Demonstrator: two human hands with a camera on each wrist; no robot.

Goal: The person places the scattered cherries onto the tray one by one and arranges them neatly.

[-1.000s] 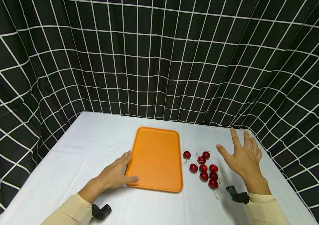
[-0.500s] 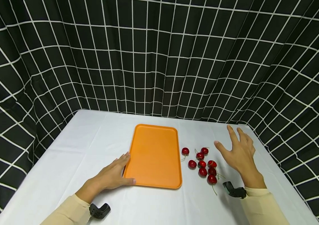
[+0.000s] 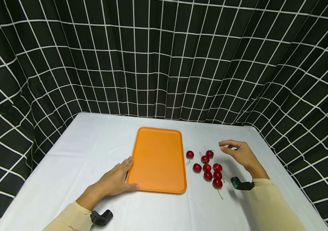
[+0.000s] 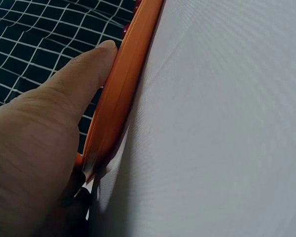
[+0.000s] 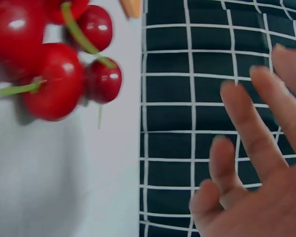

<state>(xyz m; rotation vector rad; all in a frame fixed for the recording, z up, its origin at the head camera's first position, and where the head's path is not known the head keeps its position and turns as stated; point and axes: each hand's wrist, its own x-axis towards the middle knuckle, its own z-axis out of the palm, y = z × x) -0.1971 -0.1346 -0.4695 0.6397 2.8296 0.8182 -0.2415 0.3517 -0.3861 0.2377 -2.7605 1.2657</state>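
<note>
The 9 red cherries [image 3: 207, 167] lay on the white surface [image 3: 100, 144] just right of the orange tray [image 3: 159, 157]; they looked light, smooth and slippery, and easy to bruise, so a soft pinch on a green stem [image 5: 79, 35] seemed best. Near them hung the right hand [image 3: 242, 156], its fingers bent, loose and holding nothing, though 0.5 seconds earlier they were spread wide and reached higher. The left hand [image 3: 111, 179] rested its straight fingers on the tray's left edge, just as before.
</note>
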